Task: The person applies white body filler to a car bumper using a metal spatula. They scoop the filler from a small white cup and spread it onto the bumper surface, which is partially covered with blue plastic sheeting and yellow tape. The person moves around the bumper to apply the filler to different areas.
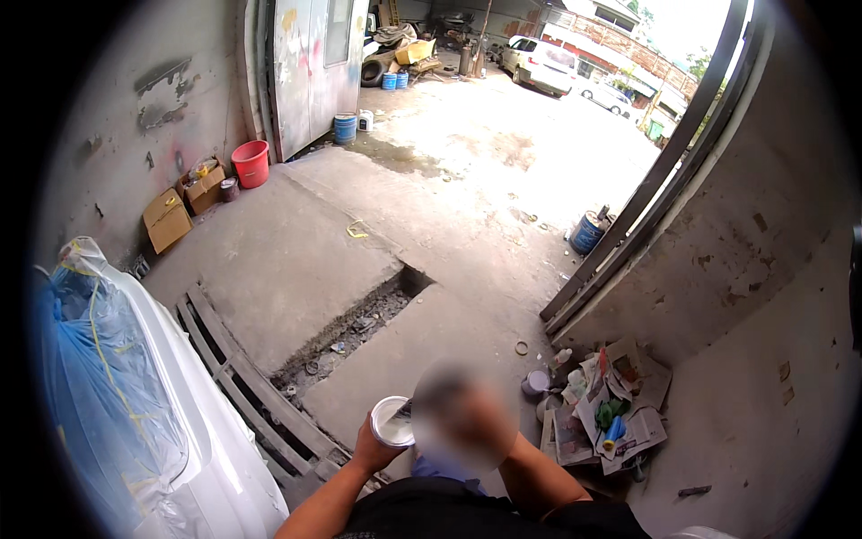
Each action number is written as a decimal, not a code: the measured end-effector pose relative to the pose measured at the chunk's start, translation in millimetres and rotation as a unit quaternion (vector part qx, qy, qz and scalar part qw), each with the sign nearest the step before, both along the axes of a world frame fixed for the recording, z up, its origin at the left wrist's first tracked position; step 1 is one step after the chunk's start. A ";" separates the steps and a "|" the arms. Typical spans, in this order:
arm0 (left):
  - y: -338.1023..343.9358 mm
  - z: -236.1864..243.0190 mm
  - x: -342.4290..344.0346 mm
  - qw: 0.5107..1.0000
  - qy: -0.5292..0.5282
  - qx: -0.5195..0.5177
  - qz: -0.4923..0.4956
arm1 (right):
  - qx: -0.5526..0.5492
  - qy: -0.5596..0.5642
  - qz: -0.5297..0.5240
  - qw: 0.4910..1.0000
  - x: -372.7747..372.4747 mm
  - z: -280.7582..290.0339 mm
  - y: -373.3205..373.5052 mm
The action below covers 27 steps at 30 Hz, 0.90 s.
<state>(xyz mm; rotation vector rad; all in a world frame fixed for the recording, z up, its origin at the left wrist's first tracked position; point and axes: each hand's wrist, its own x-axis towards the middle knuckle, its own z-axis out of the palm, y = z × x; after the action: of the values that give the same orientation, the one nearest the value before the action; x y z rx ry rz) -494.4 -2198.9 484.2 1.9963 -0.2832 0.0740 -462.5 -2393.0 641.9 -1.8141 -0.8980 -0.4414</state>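
Left hand (373, 446) wrapped round white cup (392, 421), upright; right hand hidden, grip untellable; best kept level, firm, clear of newspaper pile (606, 409) on floor.

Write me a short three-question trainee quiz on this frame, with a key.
1. True or false: the left hand holds a round white container.
2. Which stands against the left wall beside the cardboard boxes? A) a red bucket B) a green crate C) a black tyre
3. What lies in a pile at the foot of the right wall?

Key:
1. True; the fingers wrap it from below. The right hand is hidden behind a blurred patch.
2. A, the red bucket.
3. Crumpled newspapers with small cans and bottles among them.
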 end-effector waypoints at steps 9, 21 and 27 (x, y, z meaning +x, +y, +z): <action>8.8 22.7 179.9 0.995 0.031 -0.077 0.046 | -0.074 -0.051 0.051 0.995 209.6 44.4 15.3; 138.5 7.6 421.6 0.991 -0.034 -0.094 0.086 | -0.052 -0.024 0.022 0.998 455.1 33.5 171.0; 257.5 11.9 517.2 0.983 0.016 -0.150 0.107 | -0.137 -0.026 0.208 0.968 558.8 35.5 284.3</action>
<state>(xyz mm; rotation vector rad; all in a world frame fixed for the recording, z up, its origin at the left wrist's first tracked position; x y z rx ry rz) 22.8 -1941.4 496.1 1.7195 -0.0310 0.2087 96.4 -2108.6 677.4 -1.7973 -1.3942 -0.1010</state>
